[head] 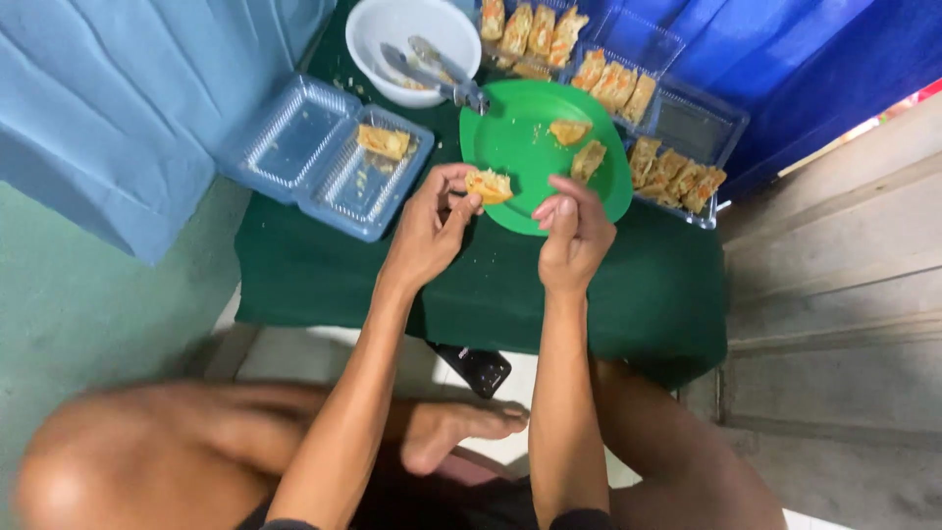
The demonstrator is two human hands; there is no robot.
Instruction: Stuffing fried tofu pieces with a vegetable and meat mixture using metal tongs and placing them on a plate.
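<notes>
Your left hand (429,231) pinches the orange pastry piece (489,185) between thumb and fingertips, over the near-left rim of the green plate (510,137). Your right hand (572,236), fingers curled and holding nothing visible, sits just right of the piece, its thumb tip nearest. The plate lies beyond both hands on the bench (628,285).

Bare green tabletop (324,270) lies open in front of the green plate (510,132) and the open clear container (324,157). Behind the plate, the white bowl (388,29) with tongs (437,71) and two filled clear trays (687,123) block the far side.
</notes>
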